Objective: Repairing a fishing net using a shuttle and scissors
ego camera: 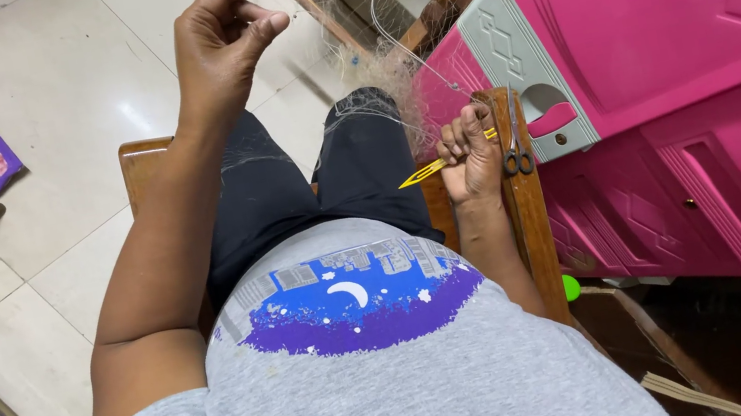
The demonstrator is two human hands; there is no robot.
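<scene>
On chair arm, right hand [468, 155] grip (yellow needle [425, 170])

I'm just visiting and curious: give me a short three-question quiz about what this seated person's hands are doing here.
1. True or false: the right hand grips a yellow netting needle.
2. Which lies on the wooden chair arm beside the right hand? A) scissors B) a hammer C) a cup
3. Fill in: the raised left hand pinches a fine strand of the ______.

Key:
1. True.
2. A, the scissors.
3. Fishing net; the strand itself is barely visible.
</scene>
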